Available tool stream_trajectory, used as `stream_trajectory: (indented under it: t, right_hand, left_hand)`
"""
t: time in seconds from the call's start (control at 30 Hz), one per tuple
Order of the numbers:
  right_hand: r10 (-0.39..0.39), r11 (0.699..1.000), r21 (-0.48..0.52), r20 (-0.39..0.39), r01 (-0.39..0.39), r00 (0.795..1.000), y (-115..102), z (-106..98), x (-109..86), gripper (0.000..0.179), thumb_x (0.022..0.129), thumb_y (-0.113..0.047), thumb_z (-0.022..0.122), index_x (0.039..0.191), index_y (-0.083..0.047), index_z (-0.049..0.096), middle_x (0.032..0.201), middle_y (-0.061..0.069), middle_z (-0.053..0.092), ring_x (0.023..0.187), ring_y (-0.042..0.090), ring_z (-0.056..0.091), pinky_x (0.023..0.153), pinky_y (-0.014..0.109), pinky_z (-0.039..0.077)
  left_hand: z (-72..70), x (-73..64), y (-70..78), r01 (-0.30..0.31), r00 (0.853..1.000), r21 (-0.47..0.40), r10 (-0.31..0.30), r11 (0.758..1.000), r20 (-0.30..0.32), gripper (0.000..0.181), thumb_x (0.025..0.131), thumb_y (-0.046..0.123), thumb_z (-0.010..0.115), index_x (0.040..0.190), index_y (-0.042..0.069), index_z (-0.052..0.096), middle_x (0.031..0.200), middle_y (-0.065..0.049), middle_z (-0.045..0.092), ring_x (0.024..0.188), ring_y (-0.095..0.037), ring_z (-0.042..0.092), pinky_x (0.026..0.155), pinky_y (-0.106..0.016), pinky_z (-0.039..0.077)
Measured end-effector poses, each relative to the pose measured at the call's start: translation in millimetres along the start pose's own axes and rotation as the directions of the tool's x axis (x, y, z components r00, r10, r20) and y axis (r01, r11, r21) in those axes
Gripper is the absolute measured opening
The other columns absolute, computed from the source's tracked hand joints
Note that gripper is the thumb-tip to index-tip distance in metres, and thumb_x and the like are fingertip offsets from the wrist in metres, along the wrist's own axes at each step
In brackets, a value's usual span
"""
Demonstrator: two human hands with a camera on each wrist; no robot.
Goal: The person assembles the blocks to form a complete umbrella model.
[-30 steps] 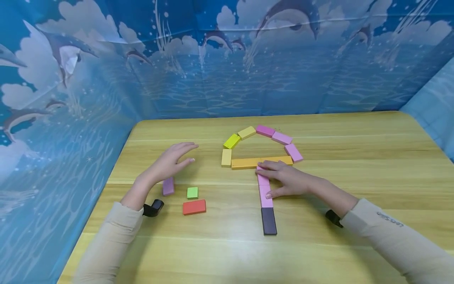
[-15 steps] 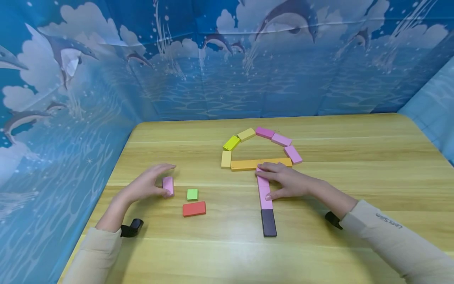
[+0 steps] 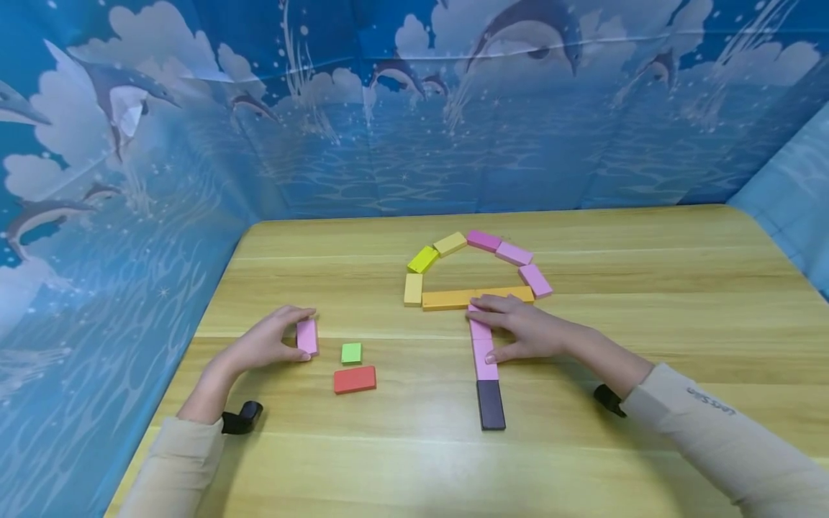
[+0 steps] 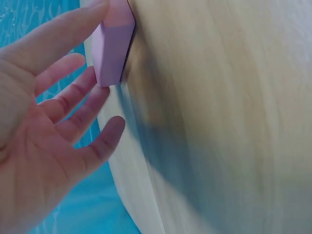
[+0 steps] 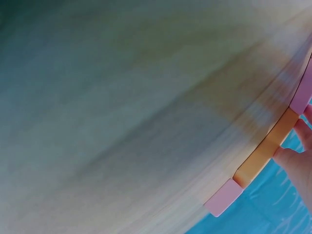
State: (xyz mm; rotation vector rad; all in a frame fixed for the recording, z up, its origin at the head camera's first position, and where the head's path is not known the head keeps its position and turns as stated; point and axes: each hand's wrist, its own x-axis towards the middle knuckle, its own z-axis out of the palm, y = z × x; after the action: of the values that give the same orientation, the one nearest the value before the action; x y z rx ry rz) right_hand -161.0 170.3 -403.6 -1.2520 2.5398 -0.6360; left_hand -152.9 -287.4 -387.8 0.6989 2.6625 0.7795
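In the head view my left hand pinches a pink block at the table's left, thumb at its near end and fingers at its far end. The left wrist view shows that block between thumb and fingertips. My right hand rests its fingers over the upper pink block of a column, its thumb touching the lower pink block. A black block ends this column. Across its top lies a long orange block, partly hidden by the right fingers.
A green block and a red block lie right of my left hand. Yellow blocks and pink blocks curve in an arch above the orange one. A blue dolphin-print cloth stands behind the table.
My left hand has come down and left onto the pink block, and its fingers have closed in on both ends. The right hand has stayed put on the column.
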Motion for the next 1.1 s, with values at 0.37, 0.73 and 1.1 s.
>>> stream_trajectory:
  t: [0.37, 0.73, 1.1]
  right_hand:
    - [-0.008, 1.0, -0.016, -0.01, 0.008, 1.0, 2, 1, 0.5, 0.074, 0.083, -0.042, 0.067, 0.14, -0.002, 0.041, 0.145, 0.021, 0.032, 0.132, 0.041, 0.028, 0.103, 0.057, 0.024]
    - [-0.012, 1.0, -0.009, -0.014, 0.012, 1.0, 0, 0, 0.7, 0.075, 0.082, -0.041, 0.069, 0.139, -0.001, 0.041, 0.145, 0.022, 0.033, 0.132, 0.041, 0.028, 0.103, 0.056, 0.025]
    - [-0.003, 1.0, -0.007, -0.005, 0.003, 1.0, 0, 0, 1.0, 0.077, 0.081, -0.041, 0.07, 0.14, -0.003, 0.04, 0.146, 0.02, 0.032, 0.133, 0.039, 0.027, 0.104, 0.055, 0.024]
  left_hand:
    - [4.3, -0.8, -3.4, 0.008, 0.999, 0.045, -0.007, 0.999, -0.034, 0.071, 0.073, 0.019, 0.08, 0.129, -0.01, 0.047, 0.112, -0.018, 0.051, 0.095, -0.026, 0.049, 0.082, -0.044, 0.044]
    - [5.0, -4.1, -5.0, 0.041, 0.998, 0.061, -0.037, 0.997, -0.055, 0.07, 0.073, 0.02, 0.08, 0.128, -0.009, 0.049, 0.11, -0.016, 0.053, 0.093, -0.024, 0.05, 0.081, -0.042, 0.045]
    - [3.1, -0.9, 18.6, 0.058, 0.989, 0.054, -0.051, 0.997, -0.138, 0.071, 0.068, 0.023, 0.084, 0.126, -0.004, 0.053, 0.11, -0.013, 0.055, 0.095, -0.027, 0.052, 0.079, -0.04, 0.045]
